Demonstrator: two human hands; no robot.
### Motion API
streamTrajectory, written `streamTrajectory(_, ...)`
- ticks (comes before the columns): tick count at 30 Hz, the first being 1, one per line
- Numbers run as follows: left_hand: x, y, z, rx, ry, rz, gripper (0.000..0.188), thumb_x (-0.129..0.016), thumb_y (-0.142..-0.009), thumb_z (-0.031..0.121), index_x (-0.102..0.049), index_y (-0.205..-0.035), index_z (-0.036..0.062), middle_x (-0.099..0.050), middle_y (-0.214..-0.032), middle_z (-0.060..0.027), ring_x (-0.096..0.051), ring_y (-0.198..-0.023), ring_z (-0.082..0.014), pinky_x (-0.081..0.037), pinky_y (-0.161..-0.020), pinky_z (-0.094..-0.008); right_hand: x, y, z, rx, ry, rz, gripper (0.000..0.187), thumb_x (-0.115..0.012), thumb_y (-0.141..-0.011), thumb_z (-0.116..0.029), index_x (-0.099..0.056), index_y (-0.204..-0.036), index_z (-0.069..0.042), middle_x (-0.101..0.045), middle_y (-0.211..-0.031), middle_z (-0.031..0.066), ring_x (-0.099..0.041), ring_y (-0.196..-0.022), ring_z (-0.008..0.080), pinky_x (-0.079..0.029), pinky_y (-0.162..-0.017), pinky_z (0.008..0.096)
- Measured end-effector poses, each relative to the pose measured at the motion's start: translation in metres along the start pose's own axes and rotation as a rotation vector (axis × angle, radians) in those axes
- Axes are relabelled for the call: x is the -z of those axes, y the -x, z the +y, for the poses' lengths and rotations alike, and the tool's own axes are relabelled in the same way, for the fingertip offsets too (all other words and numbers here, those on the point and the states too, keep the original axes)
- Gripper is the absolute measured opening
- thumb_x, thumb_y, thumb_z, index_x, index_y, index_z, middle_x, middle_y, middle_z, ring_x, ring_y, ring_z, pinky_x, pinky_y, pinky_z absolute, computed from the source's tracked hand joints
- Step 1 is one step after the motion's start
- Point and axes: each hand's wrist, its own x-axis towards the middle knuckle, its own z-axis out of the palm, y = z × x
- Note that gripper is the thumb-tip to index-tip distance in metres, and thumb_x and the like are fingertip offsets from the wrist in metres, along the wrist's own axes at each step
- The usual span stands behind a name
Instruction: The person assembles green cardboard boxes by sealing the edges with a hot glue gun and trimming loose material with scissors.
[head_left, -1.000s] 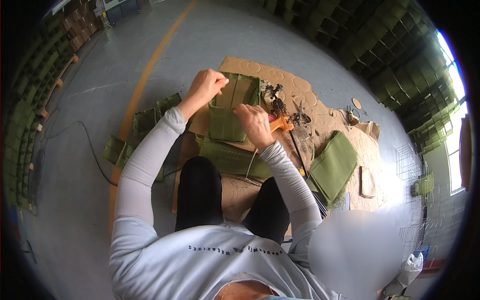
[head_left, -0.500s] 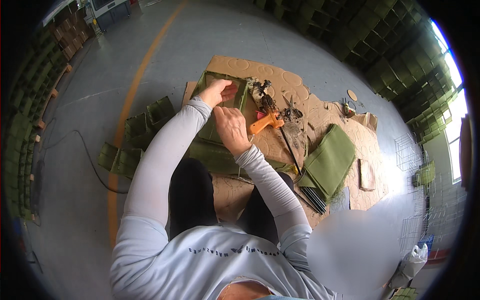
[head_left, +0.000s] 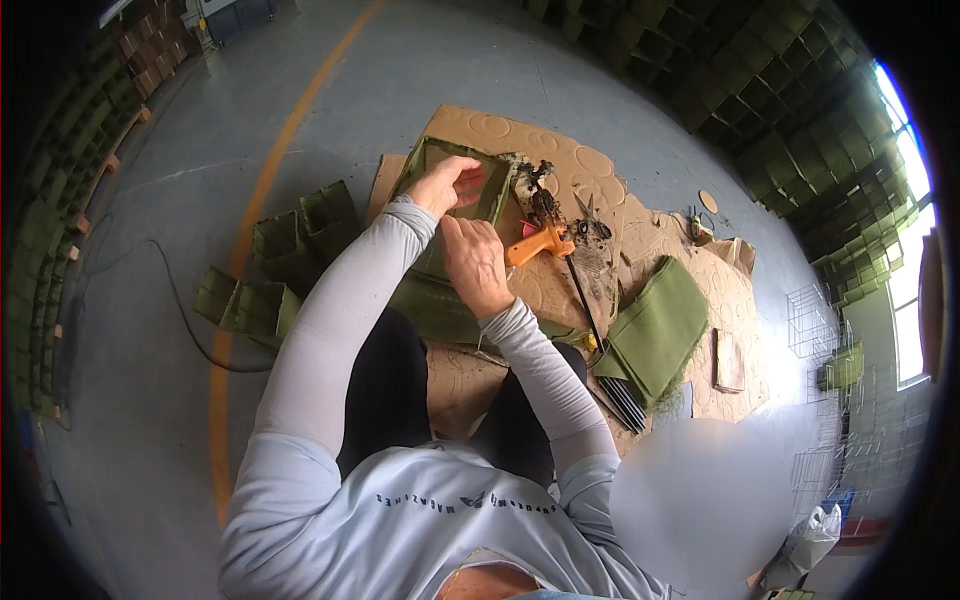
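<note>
The left hand (head_left: 443, 183) rests on the rim of an olive felt box (head_left: 455, 185), fingers curled over its near edge, grip closed on the felt. The right hand (head_left: 476, 262) sits just below it, fingers pressed together against the box's lower wall; it seems to pinch the fabric, though the view is too small to be sure. The box lies on brown cardboard (head_left: 560, 170) spread over the floor (grey concrete). An orange glue gun (head_left: 538, 243) lies just right of the hands, a stack of green felt sheets (head_left: 658, 330) further right
</note>
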Motion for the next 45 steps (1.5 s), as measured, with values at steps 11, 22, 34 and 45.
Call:
streamTrajectory(11,0.010,0.001,-0.005,0.082,0.079,-0.013,0.015,-0.062,-0.087,0.016,-0.060,-0.100,0.0077,-0.065,-0.100,-0.0075,-0.063,-0.097,-0.0230,-0.052,-0.083,-0.0452,0.020,-0.029,0.039,-0.441,-0.109,0.402,0.031,-0.065,-0.083,-0.016,-0.056,-0.106,0.003,-0.063,-0.094,0.0196,-0.061,-0.088,0.0368,-0.049,-0.077,0.0405)
streamTrajectory(22,-0.010,0.013,-0.003,-0.107,0.055,0.016,0.013,-0.067,-0.084,0.012,-0.065,-0.096,0.0106,-0.065,-0.097,-0.0025,-0.061,-0.091,-0.0164,-0.047,-0.078,-0.0384,0.003,-0.028,0.062,-0.540,-0.252,0.258,0.033,-0.053,-0.078,-0.006,-0.052,-0.110,0.006,-0.062,-0.088,0.0288,-0.061,-0.086,0.0440,-0.047,-0.075,0.0464)
streamTrajectory(34,-0.013,-0.017,-0.093,-0.316,-0.426,0.154,0.010,-0.072,-0.069,0.002,-0.068,-0.078,-0.0008,-0.067,-0.074,-0.0077,-0.060,-0.068,-0.0149,-0.047,-0.064,-0.0293,-0.082,0.061,0.074,-1.321,-1.483,0.480,0.048,-0.048,-0.081,0.005,-0.043,-0.125,-0.011,-0.054,-0.094,0.0066,-0.057,-0.079,0.0212,-0.052,-0.060,0.0371)
streamTrajectory(45,0.029,-0.016,-0.154,-0.386,-0.709,-0.061,0.007,-0.064,-0.079,0.000,-0.064,-0.087,-0.0016,-0.064,-0.083,-0.0050,-0.060,-0.079,-0.0136,-0.048,-0.073,-0.0271,-0.105,0.113,0.062,-1.564,-1.631,0.483,0.028,-0.049,-0.085,0.005,-0.047,-0.110,-0.008,-0.050,-0.078,0.0024,-0.049,-0.060,0.0125,-0.047,-0.051,0.0325)
